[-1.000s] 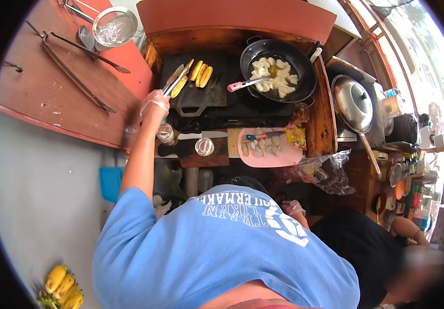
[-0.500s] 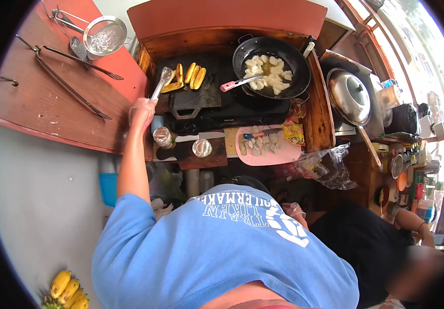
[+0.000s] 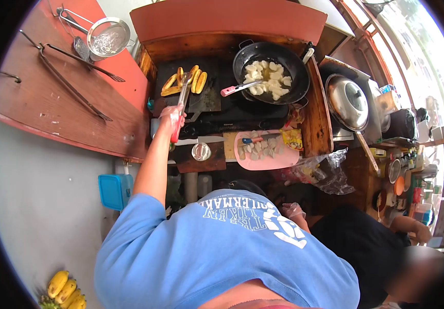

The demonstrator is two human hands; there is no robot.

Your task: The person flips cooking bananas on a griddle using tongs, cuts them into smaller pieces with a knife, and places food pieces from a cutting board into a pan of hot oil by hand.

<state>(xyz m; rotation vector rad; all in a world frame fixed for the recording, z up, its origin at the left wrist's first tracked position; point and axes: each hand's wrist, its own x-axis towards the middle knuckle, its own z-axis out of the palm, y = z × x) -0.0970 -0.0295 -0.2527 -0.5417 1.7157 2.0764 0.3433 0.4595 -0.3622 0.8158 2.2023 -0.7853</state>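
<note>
My left hand, in a clear plastic glove, is closed around metal tongs with a red handle. The tongs' tips reach the browned banana pieces on a dark flat griddle; whether they grip a piece, I cannot tell. My right hand, also gloved, hangs low beside my waist, its fingers mostly hidden. Right of the griddle, a black wok holds pale pieces in oil. A pink-handled utensil rests with its metal end in the wok.
A pink cutting board with sliced pieces and a blue-handled tool lies in front of the stove, near a jar. A lidded pan stands at right. Another person is close on my right. Unpeeled bananas sit lower left.
My left hand has moved right with the tongs, whose tips went from the griddle's left edge to the middle of the banana pieces. My right hand stays low at my side.
</note>
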